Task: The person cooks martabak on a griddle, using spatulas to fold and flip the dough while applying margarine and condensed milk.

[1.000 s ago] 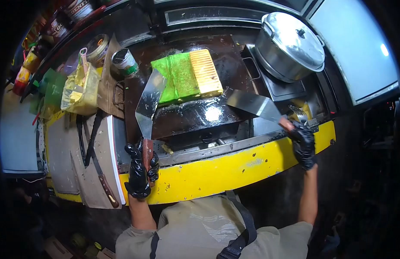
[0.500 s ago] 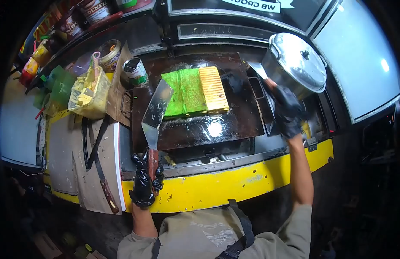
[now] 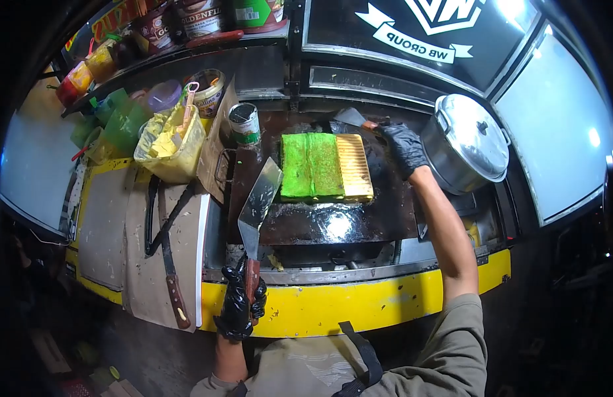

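My left hand [image 3: 237, 303], in a black glove, is closed around the wooden handle of a broad metal spatula [image 3: 259, 202]. The blade points up and away over the left side of the griddle [image 3: 389, 218], close to the bread. My right hand [image 3: 404, 149], also gloved, grips a second spatula [image 3: 350, 117] by its reddish handle at the griddle's far right. That blade lies behind the bread, near a dark patch at the back edge. Mid-griddle sits a block of bread, with green slabs [image 3: 310, 165] on the left and a browned, ridged piece [image 3: 354, 167] on the right.
A lidded pot [image 3: 469, 142] stands right of the griddle, a small can [image 3: 244, 124] at its back left. Farther left are a tub of yellow spread [image 3: 171, 149], black tongs [image 3: 167, 233] and a knife [image 3: 177, 301] on cardboard. Jars [image 3: 200, 18] line the shelf above.
My right hand has carried its spatula from the pot's side to the back of the griddle. The camera view has shifted, and my left hand still holds its spatula much as before.
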A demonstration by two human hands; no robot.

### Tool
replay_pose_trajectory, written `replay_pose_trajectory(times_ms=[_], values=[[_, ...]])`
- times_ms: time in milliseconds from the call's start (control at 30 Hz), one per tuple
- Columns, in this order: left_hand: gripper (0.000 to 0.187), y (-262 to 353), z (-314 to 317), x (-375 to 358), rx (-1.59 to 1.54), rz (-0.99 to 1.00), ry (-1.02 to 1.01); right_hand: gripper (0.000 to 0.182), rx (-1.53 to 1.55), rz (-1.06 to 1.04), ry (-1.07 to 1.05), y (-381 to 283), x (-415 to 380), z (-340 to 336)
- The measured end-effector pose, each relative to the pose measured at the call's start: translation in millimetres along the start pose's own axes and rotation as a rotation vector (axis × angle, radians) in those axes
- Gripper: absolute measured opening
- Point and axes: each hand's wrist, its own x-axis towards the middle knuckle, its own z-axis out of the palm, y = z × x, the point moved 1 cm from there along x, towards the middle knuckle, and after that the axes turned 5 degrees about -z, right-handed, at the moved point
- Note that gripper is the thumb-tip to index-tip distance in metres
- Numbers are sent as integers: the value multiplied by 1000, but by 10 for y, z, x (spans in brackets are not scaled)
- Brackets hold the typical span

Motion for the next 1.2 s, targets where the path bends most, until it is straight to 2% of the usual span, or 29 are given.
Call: replay_pose_trajectory(times_ms=[133,167,200,233,300,367,433,567,600,633,700,733,767,833,933,1033,1100,1133,1167,1200], values=[[50,-72,-230,64,-11,-7,-149,35,-38,102,-28,151,-344,-234],[51,-28,-154,38,21,-14,-59,34,-45,169,-39,211,-434,-272],[52,-6,-115,26,53,-21,30,31,0,109,72,248,-518,-306],[52,-4,-124,34,53,-21,22,31,-8,110,73,265,-590,-330],[54,4,-142,53,117,-48,-52,32,-79,310,-128,185,-686,-474],[51,52,-42,40,128,-70,-54,34,-65,325,-118,3,-745,-590],[54,68,20,44,142,-98,-53,35,-1,504,-199,-247,-797,-716],[53,62,39,58,121,-117,-51,38,33,332,-60,-709,-1151,-997],[53,65,46,68,94,-120,-53,41,41,376,-119,-902,-1159,-1173],[53,78,72,73,98,-132,-55,38,107,355,-44,-896,-1378,-1104],[50,103,124,65,168,-60,25,33,40,362,-162,-1149,-1586,-1311],[50,81,32,105,178,-76,-75,30,54,379,-146,-1302,-1643,-1441],[50,61,-37,155,182,-89,-78,28,68,398,-128,-1446,-1721,-1527],[52,23,-96,227,6,-139,-175,21,52,444,-85,-1682,-1917,-1663],[50,71,44,240,45,-121,-71,20,-54,495,-149,-1900,-2068,-1811],[53,38,14,322,115,-37,47,22,5,613,-52,-1901,-2274,-1946],[59,182,90,262,125,-104,-208,19,-85,540,-72,-1864,-2346,-2121],[62,164,360,269,264,-97,411,18,-127,499,-80,-1845,-2363,-2188],[62,160,242,252,263,-96,415,18,-124,497,-80,-1829,-2376,-2231],[62,148,59,233,183,-77,151,17,-118,515,-107,-1817,-2390,-2267]])
